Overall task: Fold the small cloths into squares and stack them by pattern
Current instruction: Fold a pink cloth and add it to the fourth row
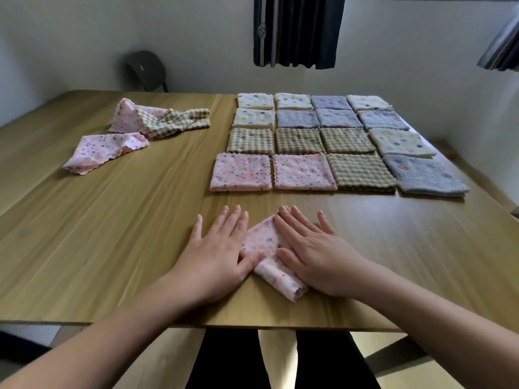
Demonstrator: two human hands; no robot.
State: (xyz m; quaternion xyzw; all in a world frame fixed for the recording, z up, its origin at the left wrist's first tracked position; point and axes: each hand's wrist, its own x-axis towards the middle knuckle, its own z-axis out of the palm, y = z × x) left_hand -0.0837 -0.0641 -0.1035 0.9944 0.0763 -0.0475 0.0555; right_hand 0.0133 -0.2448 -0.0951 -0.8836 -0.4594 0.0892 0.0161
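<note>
Partly hidden items. We see only a strip of the pink cloth [261,237] between the left hand [222,251] and the right hand [317,254], whose flat palms cover its two sides; its outline cannot be made out. Of the chair [146,68] behind the worktop [112,220], only the backrest shows. The dark curtain [297,29] is cut by the top edge, a second curtain [502,49] by the right edge. We cannot count the layers in the folded squares [302,141].
</note>
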